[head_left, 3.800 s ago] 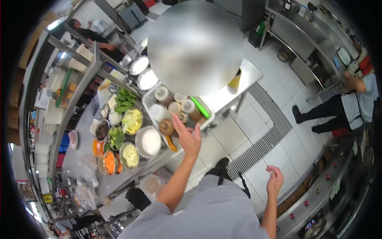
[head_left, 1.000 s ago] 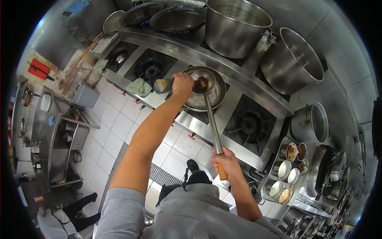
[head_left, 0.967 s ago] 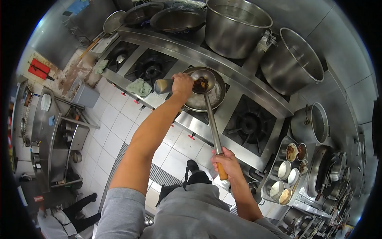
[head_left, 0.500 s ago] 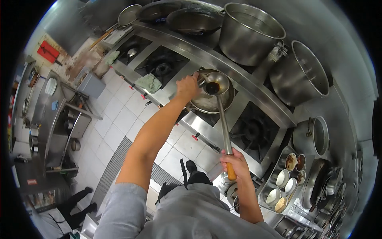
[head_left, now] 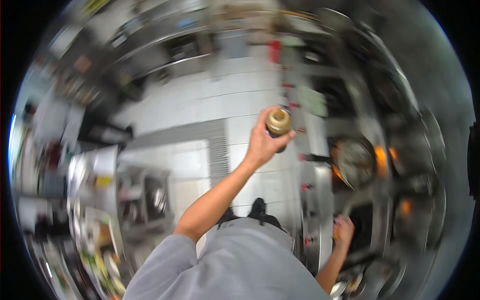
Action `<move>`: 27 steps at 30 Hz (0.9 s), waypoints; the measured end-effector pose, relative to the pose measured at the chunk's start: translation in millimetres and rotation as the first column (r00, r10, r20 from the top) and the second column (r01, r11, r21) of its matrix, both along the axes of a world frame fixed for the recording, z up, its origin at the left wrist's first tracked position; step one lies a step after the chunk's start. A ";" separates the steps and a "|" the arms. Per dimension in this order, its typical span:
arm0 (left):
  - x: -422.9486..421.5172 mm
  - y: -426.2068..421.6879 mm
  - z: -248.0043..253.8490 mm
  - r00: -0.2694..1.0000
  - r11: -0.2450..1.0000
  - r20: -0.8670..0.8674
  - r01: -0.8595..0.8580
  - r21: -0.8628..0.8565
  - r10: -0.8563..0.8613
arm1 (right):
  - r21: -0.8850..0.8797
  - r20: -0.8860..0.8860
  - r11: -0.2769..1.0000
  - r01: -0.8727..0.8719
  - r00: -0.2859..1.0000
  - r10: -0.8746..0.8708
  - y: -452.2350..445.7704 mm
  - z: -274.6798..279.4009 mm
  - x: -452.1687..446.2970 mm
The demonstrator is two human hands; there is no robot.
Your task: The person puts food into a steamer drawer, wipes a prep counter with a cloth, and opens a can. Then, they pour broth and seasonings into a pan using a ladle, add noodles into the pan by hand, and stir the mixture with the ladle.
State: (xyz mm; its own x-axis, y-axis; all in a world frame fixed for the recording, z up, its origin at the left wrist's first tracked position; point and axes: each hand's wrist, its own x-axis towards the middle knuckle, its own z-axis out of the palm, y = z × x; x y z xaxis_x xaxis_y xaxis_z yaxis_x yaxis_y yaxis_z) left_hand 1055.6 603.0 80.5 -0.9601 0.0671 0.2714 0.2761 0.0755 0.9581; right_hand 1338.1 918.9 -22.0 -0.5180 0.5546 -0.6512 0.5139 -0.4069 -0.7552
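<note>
— Bottle (head_left: 278, 122) has been turned upright and drawn left off the stove (head_left: 312, 200). How is it held?
— By the left hand (head_left: 262, 145), wrapped round it; if loosely gripped, it could be dropped.
— Rightward?
— Stove's far edge is obstructed by cloth (head_left: 313, 101). Near, an orange handle (head_left: 336, 232) is gripped by the right hand (head_left: 345, 229). Over flame (head_left: 338, 171), the pan (head_left: 356, 162), if neglected, could be scorched.
</note>
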 end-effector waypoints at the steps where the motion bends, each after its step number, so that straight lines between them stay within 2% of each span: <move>1: 13.0 -43.8 3.8 0.995 0.995 0.036 -0.096 0.007 0.096 | -0.166 -0.041 0.985 0.050 0.997 -0.058 9.4 -3.6 -6.6; 2: 29.4 -86.5 9.4 0.977 0.981 0.101 -0.192 0.005 0.191 | -0.372 -0.142 0.928 -0.013 0.989 -0.043 9.5 14.6 -11.4; 3: 43.7 -130.8 6.7 0.944 0.949 0.100 -0.314 -0.018 0.314 | -0.589 -0.285 0.806 -0.060 0.949 -0.138 26.7 4.7 -10.3; 5: 83.5 -217.6 -0.7 0.830 0.816 -0.057 -0.557 -0.153 0.555 | -0.570 -0.293 0.821 -0.018 0.939 -0.183 34.9 7.8 -13.4; 6: 110.0 -256.8 3.2 0.741 0.723 -0.053 -0.666 -0.185 0.669 | -0.547 -0.252 0.837 -0.014 0.956 -0.149 43.0 8.0 -15.9; 7: 132.4 -291.3 1.8 0.651 0.616 -0.126 -0.753 -0.229 0.749 | -0.600 -0.309 0.785 -0.154 0.950 -0.051 94.4 -28.5 -10.9; 8: 157.0 -333.9 -8.2 0.576 0.555 -0.071 -0.810 -0.190 0.815 | 0.033 -0.427 0.949 -0.312 0.854 0.296 80.8 -27.0 4.5; 9: 181.7 -369.9 -4.4 0.483 0.440 -0.169 -0.866 -0.238 0.859 | -0.375 -0.305 0.914 -0.157 0.952 0.038 83.3 -10.4 -7.4; 10: 206.0 -407.3 -9.3 0.378 0.344 -0.128 -0.912 -0.224 0.917 | 0.014 -0.357 0.963 -0.268 0.899 0.255 80.3 -20.1 -8.3; 11: 227.3 -427.8 6.9 0.298 0.276 -0.096 -0.943 -0.188 0.950 | 0.404 -0.325 0.854 -0.328 0.821 0.469 79.1 -28.7 -6.0; 12: 252.7 -462.9 1.0 0.175 0.121 -0.197 -0.958 -0.259 0.965 | 0.406 -0.320 0.845 -0.349 0.812 0.489 69.6 -12.2 -16.3; 13: 273.5 -489.6 -0.5 0.072 -0.013 -0.321 -0.967 -0.256 0.945 | 0.123 -0.184 0.965 -0.233 0.950 0.253 48.1 22.9 -32.0; 14: 296.4 -524.7 -14.0 0.001 -0.085 -0.372 -0.973 -0.215 0.928 | -0.132 0.033 0.991 -0.030 0.999 0.035 33.9 44.3 -42.4; 15: 311.6 -542.9 -17.2 -0.119 -0.229 -0.420 -0.948 -0.221 0.900 | -0.129 0.033 0.991 -0.042 0.998 0.046 29.3 46.9 -46.3; 18: 353.7 -589.3 -40.5 -0.173 -0.288 -0.438 -0.934 -0.211 0.882 | -0.124 0.144 0.992 -0.018 0.989 0.036 34.1 45.8 -51.5; 20: 372.2 -613.9 -63.5 -0.170 -0.414 -0.521 -0.819 -0.397 0.836 | -0.094 0.112 0.994 -0.050 0.992 0.060 39.0 46.5 -47.3; 21: 376.9 -623.7 -76.5 -0.168 -0.408 -0.521 -0.826 -0.389 0.837 | -0.071 0.073 0.995 -0.072 0.994 0.077 36.7 43.8 -45.1; 23: 387.0 -628.8 -103.2 -0.202 -0.393 -0.407 -0.793 -0.466 0.891 | -0.026 0.123 1.000 -0.003 0.992 0.006 20.8 53.7 -43.3; 24: 391.1 -633.0 -115.4 -0.194 -0.383 -0.405 -0.800 -0.462 0.894 | 0.019 0.141 0.999 -0.042 0.989 0.039 6.2 65.3 -42.0; 25: 395.3 -637.9 -125.8 -0.194 -0.412 -0.455 -0.793 -0.448 0.869 | 0.060 0.162 0.995 -0.082 0.984 0.071 -4.4 70.5 -40.1; 27: 396.0 -635.6 -127.0 -0.183 -0.429 -0.503 -0.793 -0.433 0.845 | 0.079 0.172 0.996 -0.042 0.985 0.028 -1.1 62.7 -36.1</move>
